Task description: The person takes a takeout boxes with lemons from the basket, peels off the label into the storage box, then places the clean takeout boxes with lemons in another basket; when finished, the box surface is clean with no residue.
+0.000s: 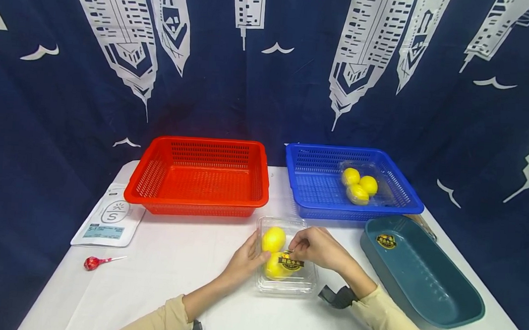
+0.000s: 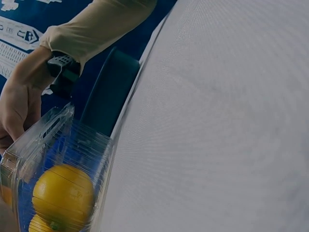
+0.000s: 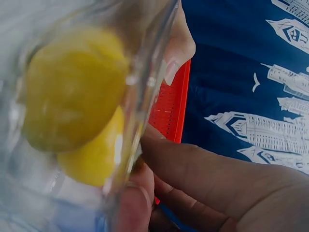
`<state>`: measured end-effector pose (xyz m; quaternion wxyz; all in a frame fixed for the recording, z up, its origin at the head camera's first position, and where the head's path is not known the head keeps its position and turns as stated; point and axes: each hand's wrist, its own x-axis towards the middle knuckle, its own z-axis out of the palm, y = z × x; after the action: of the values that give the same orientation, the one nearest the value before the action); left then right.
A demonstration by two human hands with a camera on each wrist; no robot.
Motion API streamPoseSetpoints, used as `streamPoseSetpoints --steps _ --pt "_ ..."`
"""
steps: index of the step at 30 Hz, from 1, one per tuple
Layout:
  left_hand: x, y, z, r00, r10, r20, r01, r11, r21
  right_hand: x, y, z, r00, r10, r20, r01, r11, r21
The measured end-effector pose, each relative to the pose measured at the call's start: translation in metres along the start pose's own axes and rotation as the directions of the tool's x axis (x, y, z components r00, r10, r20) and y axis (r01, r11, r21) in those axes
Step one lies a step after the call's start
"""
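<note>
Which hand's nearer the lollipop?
Left: the left hand is at the clear box's left side, right of the lollipop; the right hand is farther right, at the box's label.

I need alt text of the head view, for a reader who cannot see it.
A person's left hand holds a clear plastic box of lemons on a white table while the right hand pinches at its label. Behind, a red basket stands beside a blue basket holding another lemon box; a teal tub is at right, a lollipop at left.
</note>
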<state>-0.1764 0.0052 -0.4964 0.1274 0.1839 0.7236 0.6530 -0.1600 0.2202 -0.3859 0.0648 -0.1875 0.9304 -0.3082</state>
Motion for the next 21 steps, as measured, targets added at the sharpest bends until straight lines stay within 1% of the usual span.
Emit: streamPoseSetpoints --steps 4,9,12,16,21 --pt "-0.0006 -0.0004 0.0001 1.0 0.013 0.002 -0.013 1.0 0.005 0.001 -0.0016 -0.0004 1.0 -0.002 0.008 0.002 1.0 -0.017" --pt "-0.0008 0.0 0.0 1.0 0.019 0.007 -0.019 1.0 0.0 0.002 -0.0026 -0.0001 0.999 0.022 0.027 -0.021 0.999 -0.037" --pt "-0.0008 0.0004 0.0001 1.0 0.013 0.006 -0.013 1.0 -0.007 0.0016 -0.0019 0.0003 0.998 0.04 0.04 -0.039 0.999 -0.026" --pt "-0.0004 0.0014 0.0002 1.0 0.006 0.001 -0.006 1.0 -0.016 0.0003 -0.0007 0.0004 0.999 0.03 0.045 -0.03 1.0 -0.008" --pt "0.0004 0.001 0.0001 1.0 0.001 0.006 -0.001 1.0 -0.019 0.0 -0.0002 -0.0004 0.998 0.028 0.049 -0.028 1.0 -0.013"
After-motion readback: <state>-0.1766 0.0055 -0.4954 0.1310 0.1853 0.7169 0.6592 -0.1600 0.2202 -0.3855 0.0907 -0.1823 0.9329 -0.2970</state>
